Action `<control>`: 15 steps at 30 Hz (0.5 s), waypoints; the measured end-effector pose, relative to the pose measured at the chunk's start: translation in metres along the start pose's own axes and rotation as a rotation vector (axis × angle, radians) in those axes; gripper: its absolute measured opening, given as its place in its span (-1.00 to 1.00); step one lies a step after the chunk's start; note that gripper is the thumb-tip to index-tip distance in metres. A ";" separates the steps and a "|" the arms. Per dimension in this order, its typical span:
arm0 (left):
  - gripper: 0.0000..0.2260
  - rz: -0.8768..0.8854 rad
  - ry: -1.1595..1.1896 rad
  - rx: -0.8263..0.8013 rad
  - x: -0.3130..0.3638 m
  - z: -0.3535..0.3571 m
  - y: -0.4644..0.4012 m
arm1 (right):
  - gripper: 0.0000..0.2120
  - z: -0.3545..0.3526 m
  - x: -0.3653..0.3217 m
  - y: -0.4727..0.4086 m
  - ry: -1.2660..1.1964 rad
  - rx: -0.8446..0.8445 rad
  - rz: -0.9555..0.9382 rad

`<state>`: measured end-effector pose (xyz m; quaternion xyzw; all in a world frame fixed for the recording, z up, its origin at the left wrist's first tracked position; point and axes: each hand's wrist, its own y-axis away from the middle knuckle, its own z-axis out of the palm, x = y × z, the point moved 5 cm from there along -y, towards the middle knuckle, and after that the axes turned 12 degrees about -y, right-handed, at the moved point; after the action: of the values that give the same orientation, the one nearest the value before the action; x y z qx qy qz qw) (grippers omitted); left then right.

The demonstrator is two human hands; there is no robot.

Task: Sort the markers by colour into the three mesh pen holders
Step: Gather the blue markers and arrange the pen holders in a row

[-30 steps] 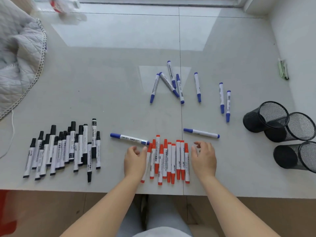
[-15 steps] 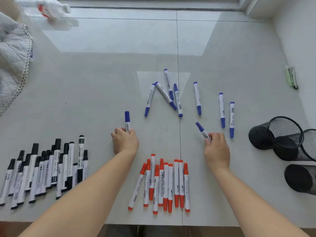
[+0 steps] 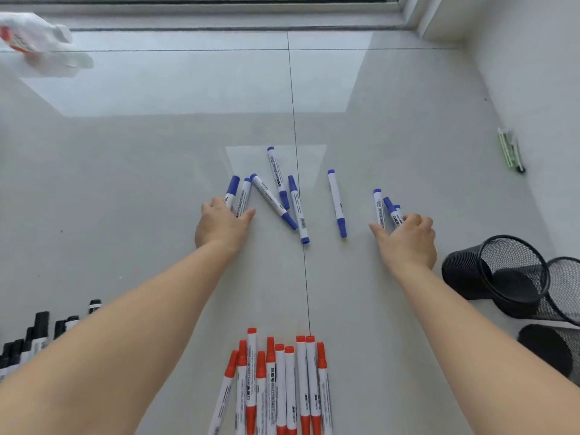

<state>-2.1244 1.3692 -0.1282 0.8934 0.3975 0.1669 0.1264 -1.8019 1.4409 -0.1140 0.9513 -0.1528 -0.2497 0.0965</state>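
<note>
1. While both arms reach out over the grey tiled surface (image 3: 157,183), the row of red markers (image 3: 276,384) lies at the near edge and serves as the landmark here; far to its left, a row of black markers (image 3: 34,337) shows at the frame's edge, partly hidden by the left forearm.
2. Far beyond the red markers and well to their left, a blurred white and red item (image 3: 34,39) lies at the far corner.
3. Beyond the red markers and slightly left, the left hand (image 3: 221,229) grips a blue marker (image 3: 231,191), cap pointing away, with a second blue marker (image 3: 244,196) just beside its fingers.
4. Straight beyond the red markers, three loose blue markers (image 3: 282,196) lie crossed and touching, and one more blue marker (image 3: 336,204) lies alone to their right.
5. Beyond and right of the red markers, the right hand (image 3: 408,238) holds one blue-capped marker (image 3: 392,211) in curled fingers, with two further blue markers (image 3: 378,208) just beside or under it; whether it holds those too I cannot tell.
6. Right of the red markers, three black mesh pen holders (image 3: 499,274) lie on their sides, touching one another.
7. Far beyond the holders, a small green item (image 3: 510,149) lies by the wall.
</note>
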 end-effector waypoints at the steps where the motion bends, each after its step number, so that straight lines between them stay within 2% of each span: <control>1: -0.50 0.024 -0.035 0.010 0.004 0.000 -0.003 | -0.35 0.004 -0.001 -0.002 -0.009 0.004 0.005; 8: -0.67 0.055 -0.056 0.044 0.008 0.002 -0.004 | -0.62 0.017 -0.002 -0.002 0.001 0.032 -0.040; 15: -0.78 -0.056 0.155 -0.056 -0.003 0.003 0.039 | -0.73 0.008 0.013 0.013 0.006 -0.091 -0.043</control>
<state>-2.0991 1.3406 -0.1174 0.8623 0.4263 0.2432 0.1249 -1.7982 1.4231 -0.1229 0.9498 -0.1205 -0.2553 0.1346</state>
